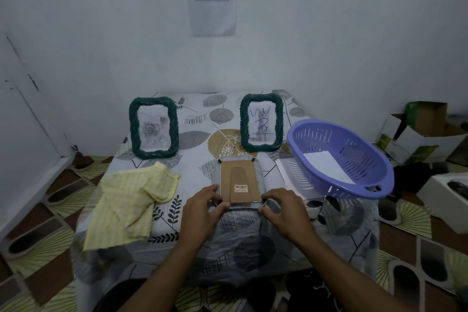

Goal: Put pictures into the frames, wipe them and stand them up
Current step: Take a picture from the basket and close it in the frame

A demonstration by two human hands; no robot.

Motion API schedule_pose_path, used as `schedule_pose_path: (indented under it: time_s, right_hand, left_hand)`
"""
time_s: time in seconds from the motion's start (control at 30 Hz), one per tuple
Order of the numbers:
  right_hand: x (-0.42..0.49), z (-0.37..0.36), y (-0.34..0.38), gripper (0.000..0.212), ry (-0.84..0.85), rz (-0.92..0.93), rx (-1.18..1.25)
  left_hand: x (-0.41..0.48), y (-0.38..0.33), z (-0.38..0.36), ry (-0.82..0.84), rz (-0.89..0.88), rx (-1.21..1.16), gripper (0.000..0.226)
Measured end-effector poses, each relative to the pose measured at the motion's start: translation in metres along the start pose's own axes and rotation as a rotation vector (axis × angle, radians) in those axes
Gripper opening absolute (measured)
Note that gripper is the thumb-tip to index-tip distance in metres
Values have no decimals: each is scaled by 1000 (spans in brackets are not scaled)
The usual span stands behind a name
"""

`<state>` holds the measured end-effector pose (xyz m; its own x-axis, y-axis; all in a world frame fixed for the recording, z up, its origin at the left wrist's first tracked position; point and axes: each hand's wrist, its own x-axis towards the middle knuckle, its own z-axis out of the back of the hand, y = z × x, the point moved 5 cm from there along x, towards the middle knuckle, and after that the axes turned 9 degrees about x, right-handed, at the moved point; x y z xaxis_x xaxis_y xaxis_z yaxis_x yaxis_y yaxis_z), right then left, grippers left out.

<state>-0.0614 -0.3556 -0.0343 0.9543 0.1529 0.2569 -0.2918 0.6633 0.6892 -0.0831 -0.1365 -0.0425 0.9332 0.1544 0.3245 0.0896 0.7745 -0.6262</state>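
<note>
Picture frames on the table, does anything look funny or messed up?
Yes. The right standing frame has blue scribbles over its cat picture, while the left standing frame shows a clean rose picture. The purple basket also sits tilted, hanging over the right edge of the table.

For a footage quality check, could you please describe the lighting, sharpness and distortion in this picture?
Head view: dim, flat, bluish light with only soft shadows; wide-angle bending toward the edges; print on the wall sheet too blurred to read; the face-down frame at the centre fairly sharp.
</note>
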Motion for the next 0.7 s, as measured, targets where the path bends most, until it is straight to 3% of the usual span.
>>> schedule_pose_path:
  time_s: [0.27, 0.5, 0.7]
  right_hand:
    - [-1, 1, 2, 23, -18, -17, 10]
    - [-6, -7, 3, 29, -27, -84, -33]
    - [-2, -13, 0, 34, 36, -186, 81]
  left_hand:
    - [3, 0, 2, 25, -43, 50, 35]
    - [3, 1, 2, 9, -45, 50, 36]
    - [3, 3, 0, 11, -44, 53, 35]
